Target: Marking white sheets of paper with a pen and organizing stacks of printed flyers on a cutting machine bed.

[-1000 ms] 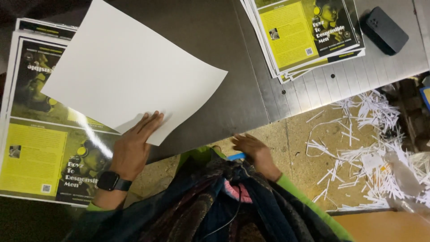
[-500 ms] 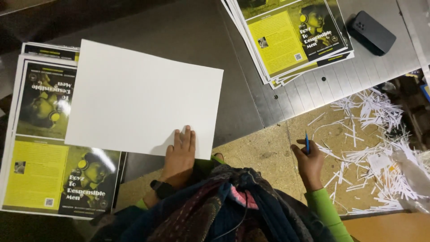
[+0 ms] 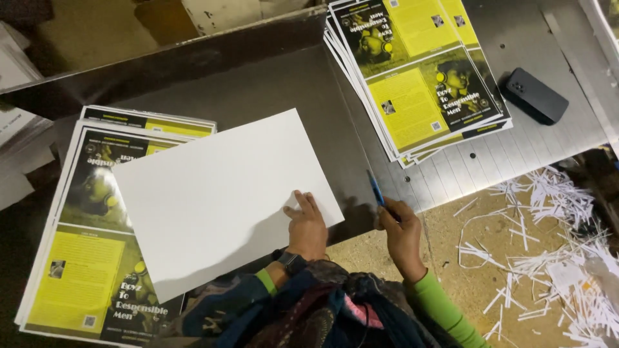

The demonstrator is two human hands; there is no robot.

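Observation:
A blank white sheet [image 3: 219, 193] lies flat on the dark metal table [image 3: 258, 84], overlapping a stack of yellow-and-black printed sheets [image 3: 84, 258] on the left. My left hand [image 3: 306, 225], with a dark watch at the wrist, presses flat on the white sheet's near right corner. At the table's near edge, just right of the sheet, my right hand [image 3: 401, 235] holds a blue pen [image 3: 376, 188] with its tip pointing up and away.
A second stack of the same printed sheets [image 3: 419, 71] sits at the back right, with a dark phone [image 3: 535, 95] beside it. White paper trimmings [image 3: 554, 258] litter the floor at right. More papers lie at the far left edge.
The white sheet has slid right and down, off the left stack toward the table's middle. My right hand has come up from the floor side to the table edge with the pen.

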